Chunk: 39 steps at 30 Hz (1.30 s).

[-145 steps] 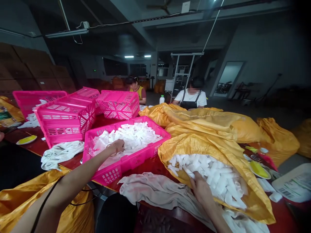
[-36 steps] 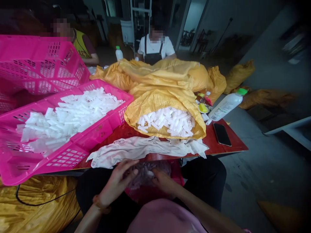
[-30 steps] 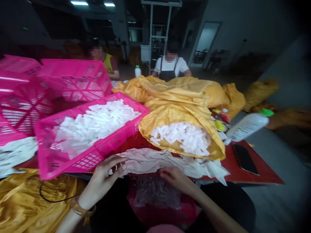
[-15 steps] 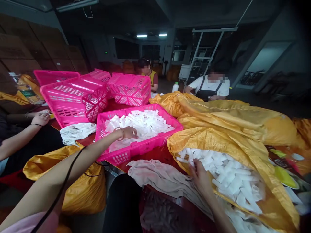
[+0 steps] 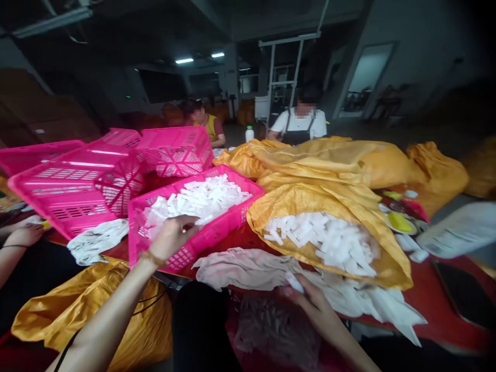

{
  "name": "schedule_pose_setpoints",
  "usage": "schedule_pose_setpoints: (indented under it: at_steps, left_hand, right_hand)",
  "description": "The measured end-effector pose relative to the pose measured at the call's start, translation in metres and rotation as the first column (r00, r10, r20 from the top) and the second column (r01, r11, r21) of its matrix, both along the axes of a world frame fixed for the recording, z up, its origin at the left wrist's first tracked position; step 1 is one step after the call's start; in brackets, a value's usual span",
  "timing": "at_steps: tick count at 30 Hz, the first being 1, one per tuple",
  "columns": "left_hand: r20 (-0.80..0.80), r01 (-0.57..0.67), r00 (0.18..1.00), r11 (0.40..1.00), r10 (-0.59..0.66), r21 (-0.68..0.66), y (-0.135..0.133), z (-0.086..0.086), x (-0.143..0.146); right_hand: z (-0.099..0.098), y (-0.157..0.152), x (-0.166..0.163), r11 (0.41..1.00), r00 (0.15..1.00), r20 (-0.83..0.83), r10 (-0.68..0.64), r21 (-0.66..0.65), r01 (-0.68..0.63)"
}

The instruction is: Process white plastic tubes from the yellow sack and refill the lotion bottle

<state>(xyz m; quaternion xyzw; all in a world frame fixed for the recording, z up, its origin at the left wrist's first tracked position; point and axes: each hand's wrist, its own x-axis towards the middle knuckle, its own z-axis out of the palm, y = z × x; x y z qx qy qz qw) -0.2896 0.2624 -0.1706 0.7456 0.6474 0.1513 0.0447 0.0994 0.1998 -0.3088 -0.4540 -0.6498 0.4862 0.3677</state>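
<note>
Reading my right grip (image 5: 304, 302) as pinched narrow on one white plastic piece (image 5: 294, 282), just above the cream cloth (image 5: 240, 266). The piece looks light and stiff but slick, so I'd hold it mid-shaft. Ahead of that grip lies the yellow woven sack (image 5: 310, 199), full of such pieces; below it sits a clear bag (image 5: 275, 330) of them. My left grip (image 5: 172, 237) hangs curled over the pink plastic crate (image 5: 209, 232); I cannot tell whether it holds anything.
</note>
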Motion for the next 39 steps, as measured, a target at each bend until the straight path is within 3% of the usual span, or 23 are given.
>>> schedule_pose_setpoints:
  at_steps: [2,4,7,10,14,17,21,25,29,31,35,37,39]
  left_hand:
    - [0.087,0.105,0.99,0.993,-0.11,0.056,-0.031,-0.009,0.038]
    - [0.064,0.22,0.973,0.974,-0.223,0.059,-0.059,-0.019,0.074]
    - [-0.085,0.357,0.931,0.934,-0.354,0.024,-0.086,-0.029,0.116]
    - [-0.272,0.485,0.834,0.873,-0.479,-0.052,-0.096,-0.031,0.139]
    - [-0.452,0.565,0.668,0.798,-0.591,-0.209,-0.097,-0.028,0.147]
    - [-0.458,0.539,0.688,0.819,-0.563,-0.196,-0.095,-0.027,0.145]
    - [-0.444,0.506,0.745,0.855,-0.498,-0.111,-0.091,-0.029,0.14]
    - [-0.524,0.526,0.648,0.822,-0.553,-0.216,-0.092,-0.032,0.146]
    - [-0.573,0.569,0.553,0.777,-0.605,-0.271,-0.09,-0.032,0.154]
    - [-0.459,0.589,0.611,0.758,-0.645,-0.28,-0.086,-0.035,0.156]
    - [0.085,0.65,0.755,0.724,-0.65,-0.23,-0.079,-0.054,0.157]
    - [0.281,0.601,0.787,0.785,-0.55,-0.148,-0.079,-0.067,0.159]
    - [0.435,0.474,0.809,0.877,-0.396,-0.083,-0.082,-0.077,0.161]
  right_hand:
    - [0.016,-0.002,-0.015,0.993,0.995,0.006,0.095,0.075,-0.095]
    - [0.027,-0.004,-0.024,0.983,0.991,0.034,0.129,0.124,-0.133]
    - [0.031,-0.011,-0.028,0.979,0.988,0.052,0.149,0.136,-0.155]
    - [0.029,-0.019,-0.024,0.98,0.987,0.079,0.139,0.13,-0.149]
    - [0.025,-0.024,-0.018,0.976,0.971,0.224,0.081,0.179,-0.123]
    - [0.022,-0.025,-0.016,0.962,0.947,0.321,0.013,0.253,-0.099]
    - [0.019,-0.024,-0.015,0.961,0.937,0.348,0.023,0.25,-0.116]
    - [0.015,-0.024,-0.015,0.952,0.917,0.398,0.031,0.268,-0.148]
    - [0.006,-0.025,-0.016,0.895,0.835,0.545,-0.071,0.404,-0.188]
    - [0.001,-0.027,-0.018,0.886,0.862,0.503,-0.055,0.422,-0.19]
    - [-0.005,-0.031,-0.021,0.947,0.973,0.159,0.17,0.245,-0.206]
    - [-0.003,-0.032,-0.02,0.963,0.973,0.033,0.226,0.141,-0.229]
    - [0.001,-0.031,-0.017,0.967,0.967,-0.05,0.252,0.044,-0.25]
